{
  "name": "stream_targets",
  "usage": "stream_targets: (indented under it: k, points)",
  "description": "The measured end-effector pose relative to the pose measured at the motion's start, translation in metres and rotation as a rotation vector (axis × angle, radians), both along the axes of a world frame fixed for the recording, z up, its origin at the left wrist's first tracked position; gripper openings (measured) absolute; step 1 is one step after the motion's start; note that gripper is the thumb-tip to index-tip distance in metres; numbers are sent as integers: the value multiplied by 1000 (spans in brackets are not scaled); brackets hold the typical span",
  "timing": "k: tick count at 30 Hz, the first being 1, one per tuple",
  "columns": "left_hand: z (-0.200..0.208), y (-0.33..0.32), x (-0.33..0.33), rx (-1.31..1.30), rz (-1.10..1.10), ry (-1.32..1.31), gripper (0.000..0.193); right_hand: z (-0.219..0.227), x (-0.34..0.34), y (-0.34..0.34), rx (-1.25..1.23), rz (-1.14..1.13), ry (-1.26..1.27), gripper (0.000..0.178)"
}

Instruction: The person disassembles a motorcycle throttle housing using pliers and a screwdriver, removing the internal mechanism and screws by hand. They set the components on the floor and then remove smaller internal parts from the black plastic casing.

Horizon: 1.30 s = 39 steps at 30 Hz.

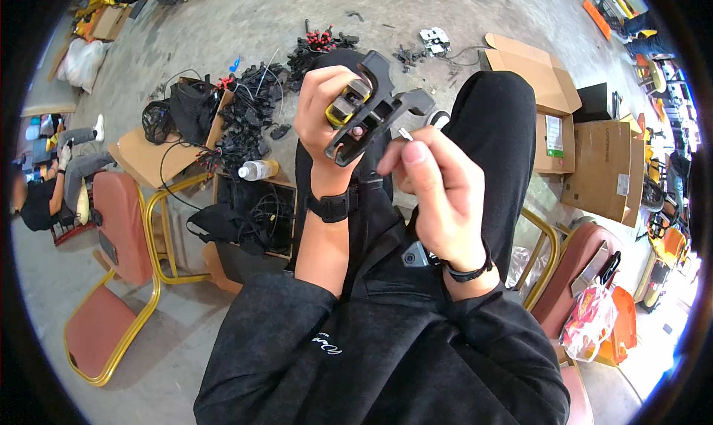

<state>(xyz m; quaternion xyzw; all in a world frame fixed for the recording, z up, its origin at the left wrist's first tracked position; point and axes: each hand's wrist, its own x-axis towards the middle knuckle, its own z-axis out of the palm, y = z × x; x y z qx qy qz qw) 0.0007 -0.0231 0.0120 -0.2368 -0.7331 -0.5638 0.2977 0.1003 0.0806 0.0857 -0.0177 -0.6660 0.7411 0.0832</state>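
My left hand [321, 112] is raised above my lap, its fingers wrapped round a black plastic bracket [380, 80] with curved arms and an open slot. A yellow-and-black piece [339, 115] sits between the fingers and the bracket; I cannot tell whether it is part of it. Just to the right, my right hand [449, 195] pinches a small whitish piece [405, 135] between thumb and forefinger. That piece is close to the bracket's lower right side, seemingly apart from it. A small grey device with a lens [414, 256] lies at my lap, below the right hand.
Piles of black parts [256, 117] cover the floor ahead left, near a bottle [258, 170] and an open cardboard box [141, 158]. A pink chair [122, 217] stands left; a seated person [48, 195] is beyond it. Cardboard boxes [603, 165] stand right, above another chair [572, 276].
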Motion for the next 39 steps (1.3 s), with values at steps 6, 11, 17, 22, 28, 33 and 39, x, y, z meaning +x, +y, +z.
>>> stream_targets:
  k: [6, 11, 17, 22, 28, 33, 39]
  points:
    - [2, -1, 3, -129, 50, 6, 31, 5, -5, 3, -426, 228, -173, 32]
    - [9, 1, 4, -55, 13, -5, 22, -2, -6, 6, -1255, 597, -250, 31]
    - [6, 2, 2, -101, 44, 82, 21, 6, -3, 13, -1542, 650, -385, 30]
    - [8, 1, 1, -114, 47, 122, 22, 8, -4, 14, -1621, 654, -438, 30]
    - [7, 5, -2, -90, 61, 193, 22, 11, 0, 13, -1648, 597, -453, 30]
    - [5, 8, -3, -55, 39, 192, 22, 6, -2, 7, -1093, 458, -209, 27]
    - [8, 9, -5, -40, 30, 188, 21, 9, -4, 19, -1349, 565, -416, 31]
